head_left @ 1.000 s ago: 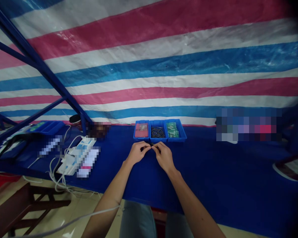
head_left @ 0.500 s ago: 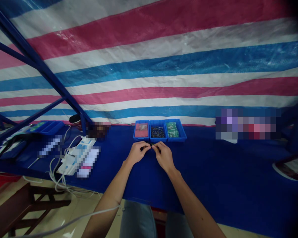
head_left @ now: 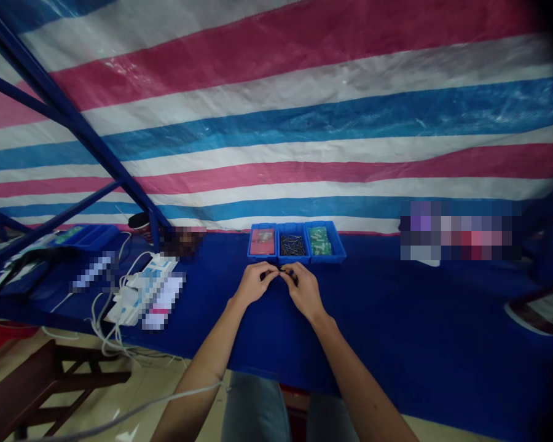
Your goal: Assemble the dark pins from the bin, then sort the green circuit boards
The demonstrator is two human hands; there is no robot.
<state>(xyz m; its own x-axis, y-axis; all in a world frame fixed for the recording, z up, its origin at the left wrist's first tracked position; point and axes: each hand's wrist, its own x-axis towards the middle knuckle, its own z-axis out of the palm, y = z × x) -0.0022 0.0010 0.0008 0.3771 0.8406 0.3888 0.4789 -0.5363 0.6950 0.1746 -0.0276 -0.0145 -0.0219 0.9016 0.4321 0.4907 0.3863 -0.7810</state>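
Observation:
My left hand point(head_left: 257, 282) and my right hand point(head_left: 303, 286) meet at their fingertips above the blue table, both closed in a pinch. Between them is a small dark piece point(head_left: 280, 268), mostly covered by the fingers and too small to name. Just beyond the hands stand three blue bins side by side. The left bin point(head_left: 250, 252) holds flat pink packets point(head_left: 262, 247), the middle bin point(head_left: 295, 259) many thin dark metal pieces point(head_left: 292, 245), and the right bin point(head_left: 338, 248) clear and green small items point(head_left: 320, 240).
A white power strip point(head_left: 141, 288) with tangled cables lies left on the blue table point(head_left: 396, 344). Blue metal bars point(head_left: 96, 144) slant across the left. A striped tarp point(head_left: 276, 123) hangs behind. A round dark red and white object point(head_left: 541, 310) stands at the right edge.
The fingertips have shifted very slightly, and less of the small dark piece shows between them. Both arms and the bins stay where they were.

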